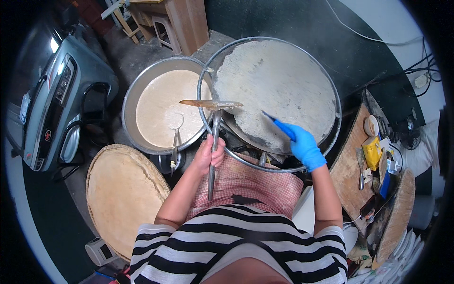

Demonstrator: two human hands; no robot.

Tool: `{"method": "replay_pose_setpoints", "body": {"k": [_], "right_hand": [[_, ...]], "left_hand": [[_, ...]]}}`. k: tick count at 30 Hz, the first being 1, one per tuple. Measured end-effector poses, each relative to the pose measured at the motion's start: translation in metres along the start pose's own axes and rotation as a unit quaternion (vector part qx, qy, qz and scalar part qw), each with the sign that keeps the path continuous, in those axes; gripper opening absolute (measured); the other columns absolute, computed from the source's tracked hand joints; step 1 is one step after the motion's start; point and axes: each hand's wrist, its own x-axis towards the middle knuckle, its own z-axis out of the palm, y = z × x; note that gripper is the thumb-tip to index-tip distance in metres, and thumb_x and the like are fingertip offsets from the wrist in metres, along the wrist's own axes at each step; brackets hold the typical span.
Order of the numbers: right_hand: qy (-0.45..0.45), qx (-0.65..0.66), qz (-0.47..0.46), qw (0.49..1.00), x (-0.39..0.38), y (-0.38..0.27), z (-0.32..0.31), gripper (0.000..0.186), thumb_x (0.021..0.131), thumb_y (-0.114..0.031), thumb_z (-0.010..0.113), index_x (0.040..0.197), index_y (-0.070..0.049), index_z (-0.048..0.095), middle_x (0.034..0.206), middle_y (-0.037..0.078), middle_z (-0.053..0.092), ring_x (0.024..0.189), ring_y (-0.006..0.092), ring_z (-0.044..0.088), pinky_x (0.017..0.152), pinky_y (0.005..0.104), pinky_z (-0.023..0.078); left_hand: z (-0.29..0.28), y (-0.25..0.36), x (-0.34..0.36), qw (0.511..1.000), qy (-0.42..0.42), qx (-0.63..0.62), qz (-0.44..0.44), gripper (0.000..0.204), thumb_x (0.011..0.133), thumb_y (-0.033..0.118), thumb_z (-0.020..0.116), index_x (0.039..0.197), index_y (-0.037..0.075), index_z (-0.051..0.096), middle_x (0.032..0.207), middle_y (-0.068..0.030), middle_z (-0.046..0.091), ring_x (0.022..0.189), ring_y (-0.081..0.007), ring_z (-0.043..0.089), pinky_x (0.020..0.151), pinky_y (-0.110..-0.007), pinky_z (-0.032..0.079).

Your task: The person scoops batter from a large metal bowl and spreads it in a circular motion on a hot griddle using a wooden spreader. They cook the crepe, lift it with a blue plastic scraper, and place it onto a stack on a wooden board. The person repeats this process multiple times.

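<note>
The left hand [209, 154] covers the middle of the spreader [215, 124]'s handle, and the gloved right hand [307, 148] hides the rear end of the blue scraper [284, 128]. The right part of the pot [126, 112] is lost behind the griddle's ring [255, 38], and batter [158, 99] masks the ladle [175, 140]'s bowl. The dark picture rim cuts off the vehicle [61, 106], the lower edge crops the striped shirt [236, 232], and several cluttered items on the right-hand surface [349, 163] are too small to identify.
</note>
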Motion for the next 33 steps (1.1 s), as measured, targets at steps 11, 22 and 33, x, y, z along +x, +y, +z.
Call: {"method": "replay_pose_setpoints", "body": {"k": [11,22,33], "right_hand": [[-0.071,0.547,0.242,0.798,-0.026,0.006,-0.006,0.047,0.082,-0.029,0.061,0.116,0.002,0.053,0.102,0.008,0.061,0.087,0.0141,0.058,0.080,0.0272,0.046],[-0.049,0.631,0.092,0.769,-0.045,-0.019,-0.030,0.047,0.078,-0.025,0.062,0.114,0.004,0.052,0.101,0.010,0.060,0.089,0.0162,0.057,0.082,0.0277,0.045],[-0.005,0.092,0.077,0.993,0.112,0.049,-0.050,0.033,0.074,-0.006,0.057,0.106,-0.001,0.057,0.094,0.015,0.063,0.085,0.0250,0.061,0.077,0.0334,0.047]], "left_hand": [[0.009,0.001,0.004,0.982,-0.138,0.097,-0.081,0.061,0.085,0.063,0.027,0.075,0.006,0.047,0.043,0.0058,0.030,0.032,-0.0063,0.031,0.033,-0.021,0.028],[0.012,0.007,-0.001,0.952,0.008,0.262,-0.160,0.054,0.094,0.047,0.030,0.083,0.000,0.053,0.047,0.0018,0.036,0.033,-0.0082,0.031,0.033,-0.023,0.028],[-0.022,0.028,-0.029,0.981,0.125,0.132,-0.070,0.053,0.094,0.049,0.028,0.082,0.003,0.051,0.045,0.0026,0.032,0.033,-0.0081,0.029,0.033,-0.023,0.027]]}}
